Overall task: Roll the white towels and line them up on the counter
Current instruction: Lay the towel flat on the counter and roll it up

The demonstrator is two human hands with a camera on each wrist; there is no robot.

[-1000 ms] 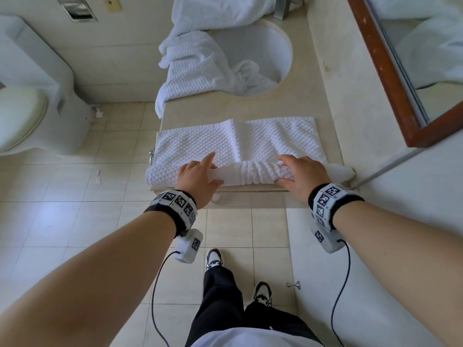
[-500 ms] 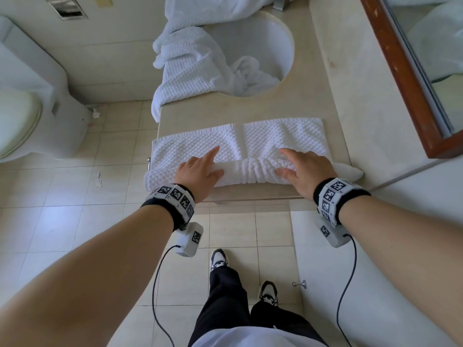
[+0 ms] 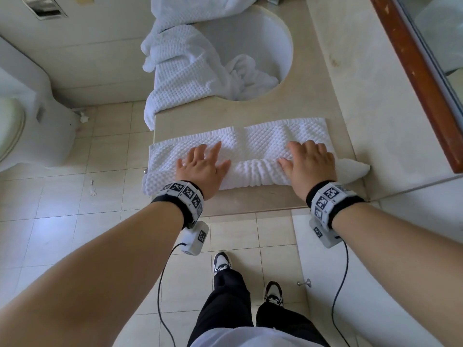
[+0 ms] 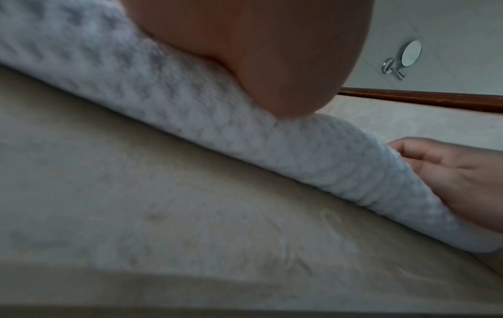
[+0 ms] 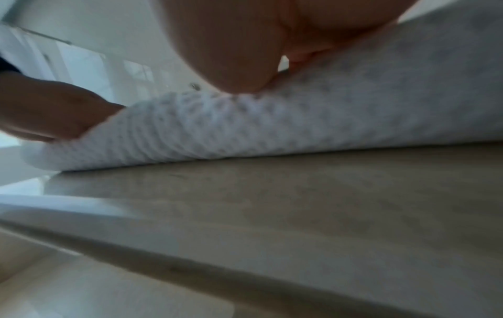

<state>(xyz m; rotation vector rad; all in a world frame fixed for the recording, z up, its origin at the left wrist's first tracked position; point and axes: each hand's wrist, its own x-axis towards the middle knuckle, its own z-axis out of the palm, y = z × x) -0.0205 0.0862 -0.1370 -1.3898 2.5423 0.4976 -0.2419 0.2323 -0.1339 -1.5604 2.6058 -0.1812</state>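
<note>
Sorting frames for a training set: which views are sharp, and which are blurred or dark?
Head view: sharp, evenly lit, edges bowed by the wide lens; both hands lie on the white waffle-weave towel. Left wrist view: dim, with the beige stone counter soft. Right wrist view: blurriest, the palm close and dark.

Half-rolled towel [image 3: 253, 146] along the counter [image 3: 310, 103] front edge; crumpled towels [image 3: 180, 78] behind, spilling into the sink [image 3: 280, 38].

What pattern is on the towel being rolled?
Plain white with a raised waffle weave, clearest in the head view: towel.
</note>
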